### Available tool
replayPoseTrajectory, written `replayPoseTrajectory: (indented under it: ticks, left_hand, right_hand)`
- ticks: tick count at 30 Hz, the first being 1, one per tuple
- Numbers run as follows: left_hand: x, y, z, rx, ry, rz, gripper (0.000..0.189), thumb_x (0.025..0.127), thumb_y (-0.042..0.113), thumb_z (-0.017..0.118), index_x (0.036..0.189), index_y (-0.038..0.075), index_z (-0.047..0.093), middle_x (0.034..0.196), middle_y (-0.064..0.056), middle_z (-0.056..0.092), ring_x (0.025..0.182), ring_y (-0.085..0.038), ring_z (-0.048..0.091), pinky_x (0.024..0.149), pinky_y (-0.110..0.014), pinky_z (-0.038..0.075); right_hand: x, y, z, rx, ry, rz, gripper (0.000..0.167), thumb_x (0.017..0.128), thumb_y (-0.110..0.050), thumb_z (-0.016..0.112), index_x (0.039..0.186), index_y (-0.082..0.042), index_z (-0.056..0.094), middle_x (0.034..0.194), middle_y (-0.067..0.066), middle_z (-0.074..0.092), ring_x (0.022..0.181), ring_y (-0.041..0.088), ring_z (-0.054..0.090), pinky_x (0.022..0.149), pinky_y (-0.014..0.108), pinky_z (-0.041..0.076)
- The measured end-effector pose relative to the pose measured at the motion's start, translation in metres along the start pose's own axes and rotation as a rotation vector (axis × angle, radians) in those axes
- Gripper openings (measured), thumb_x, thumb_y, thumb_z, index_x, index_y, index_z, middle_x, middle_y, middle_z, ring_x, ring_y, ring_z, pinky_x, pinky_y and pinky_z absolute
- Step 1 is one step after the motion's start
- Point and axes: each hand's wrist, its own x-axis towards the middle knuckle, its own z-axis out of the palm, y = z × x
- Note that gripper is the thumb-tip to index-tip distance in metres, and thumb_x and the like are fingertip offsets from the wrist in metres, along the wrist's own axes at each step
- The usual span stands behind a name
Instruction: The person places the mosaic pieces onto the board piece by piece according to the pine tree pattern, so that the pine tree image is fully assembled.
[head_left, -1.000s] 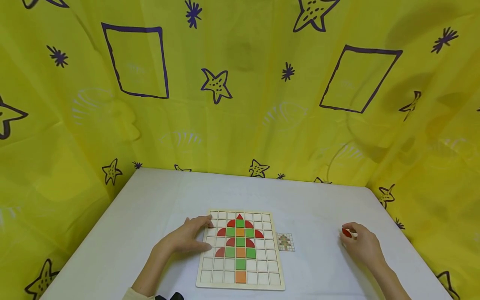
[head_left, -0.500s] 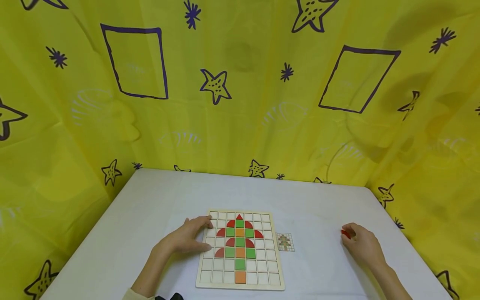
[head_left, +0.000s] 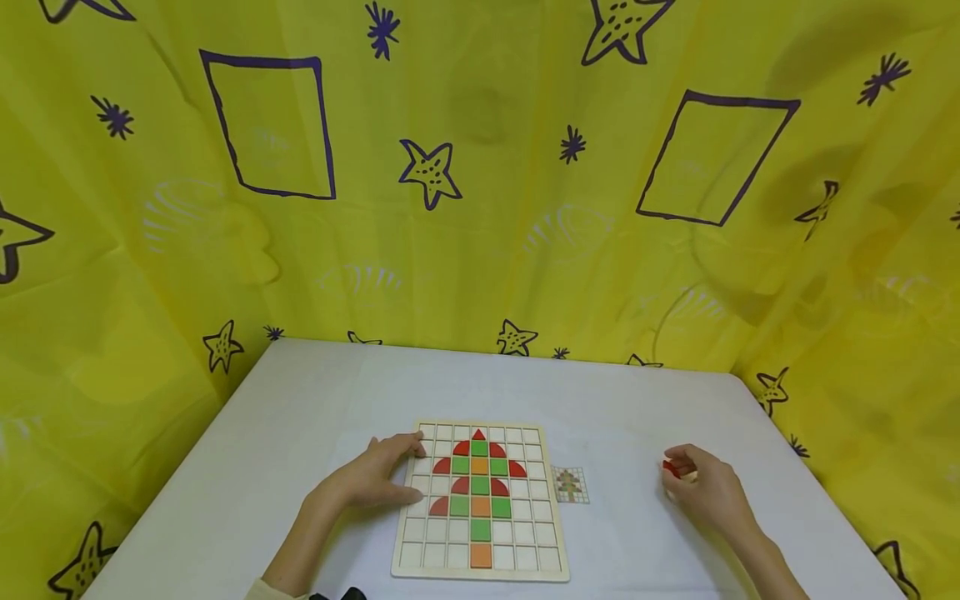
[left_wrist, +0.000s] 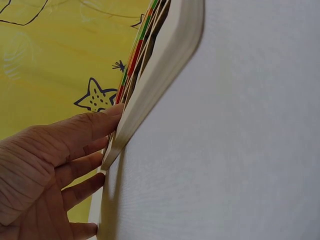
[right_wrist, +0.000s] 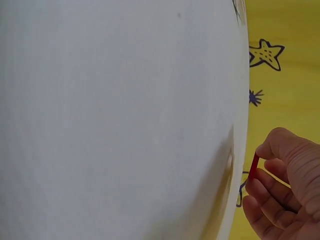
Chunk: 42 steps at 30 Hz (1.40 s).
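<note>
A wooden grid board (head_left: 480,574) lies on the table in the head view. Its cells hold a tree pattern of red quarter-round tiles, green squares (head_left: 480,529), orange squares (head_left: 481,556) and a red triangle (head_left: 478,434) on top. My left hand (head_left: 367,473) spans the board's left side, with thumb and fingertips touching its edge. In the left wrist view, the thumb lies on the frame's side (left_wrist: 150,85). Well right of the board, my right hand (head_left: 705,487) pinches a small red tile (head_left: 670,469). The right wrist view shows this tile (right_wrist: 254,166) edge-on between thumb and fingers.
A small pattern card (head_left: 571,485) with a tree on a grid lies against the board's right edge. The white table (head_left: 375,375) is backed by a yellow curtain (head_left: 480,250) with drawn stars. Something dark (head_left: 352,593) shows at the bottom, near the left sleeve.
My right hand turns the red tile in its fingers, then shifts a little left with it. The left hand and the board stay where they are.
</note>
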Motion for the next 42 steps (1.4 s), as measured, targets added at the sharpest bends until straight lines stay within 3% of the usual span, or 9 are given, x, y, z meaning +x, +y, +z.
replayPoseTrajectory:
  ticks: [8, 18, 25, 36, 42]
  left_hand:
    - [0.002, 0.000, 0.000, 0.000, 0.000, -0.007, 0.043, 0.082, 0.020, 0.084, 0.115, 0.012, 0.058, 0.155, -0.019, 0.047, 0.148, -0.042, 0.035, 0.119, -0.074, 0.006]
    - [0.001, 0.001, -0.001, 0.000, 0.000, -0.007, 0.043, 0.082, 0.020, 0.085, 0.114, 0.012, 0.059, 0.155, -0.019, 0.047, 0.148, -0.043, 0.035, 0.119, -0.074, 0.005]
    - [0.002, 0.000, 0.000, 0.005, -0.001, -0.006, 0.043, 0.082, 0.019, 0.085, 0.115, 0.012, 0.059, 0.155, -0.019, 0.047, 0.148, -0.042, 0.035, 0.120, -0.073, 0.005]
    - [0.002, -0.002, 0.002, -0.001, 0.001, -0.018, 0.043, 0.081, 0.020, 0.085, 0.115, 0.013, 0.059, 0.156, -0.017, 0.047, 0.149, -0.041, 0.035, 0.120, -0.072, 0.005]
    - [0.001, 0.000, 0.000, 0.001, 0.001, -0.016, 0.042, 0.081, 0.020, 0.085, 0.114, 0.013, 0.059, 0.156, -0.018, 0.047, 0.148, -0.042, 0.035, 0.120, -0.072, 0.006]
  right_hand:
    - [-0.004, -0.029, 0.013, 0.055, 0.061, -0.075, 0.022, 0.080, -0.002, 0.080, 0.100, -0.004, 0.073, 0.086, -0.001, 0.071, 0.076, 0.009, 0.063, 0.064, 0.025, 0.054]
    - [-0.009, -0.058, 0.026, 0.120, 0.032, -0.103, 0.022, 0.080, 0.000, 0.082, 0.099, -0.007, 0.073, 0.087, -0.004, 0.071, 0.078, 0.007, 0.062, 0.065, 0.024, 0.054]
    - [-0.011, -0.075, 0.037, 0.162, 0.042, -0.171, 0.024, 0.078, 0.002, 0.081, 0.097, -0.010, 0.073, 0.086, -0.008, 0.070, 0.078, 0.005, 0.062, 0.065, 0.025, 0.055]
    - [-0.018, -0.104, 0.053, 0.199, 0.010, -0.277, 0.027, 0.075, 0.006, 0.080, 0.092, -0.013, 0.072, 0.086, -0.012, 0.069, 0.077, 0.002, 0.061, 0.064, 0.025, 0.054]
    - [-0.021, -0.120, 0.061, 0.197, -0.073, -0.315, 0.023, 0.079, 0.002, 0.079, 0.095, -0.012, 0.071, 0.088, -0.009, 0.068, 0.076, 0.003, 0.058, 0.066, 0.024, 0.055]
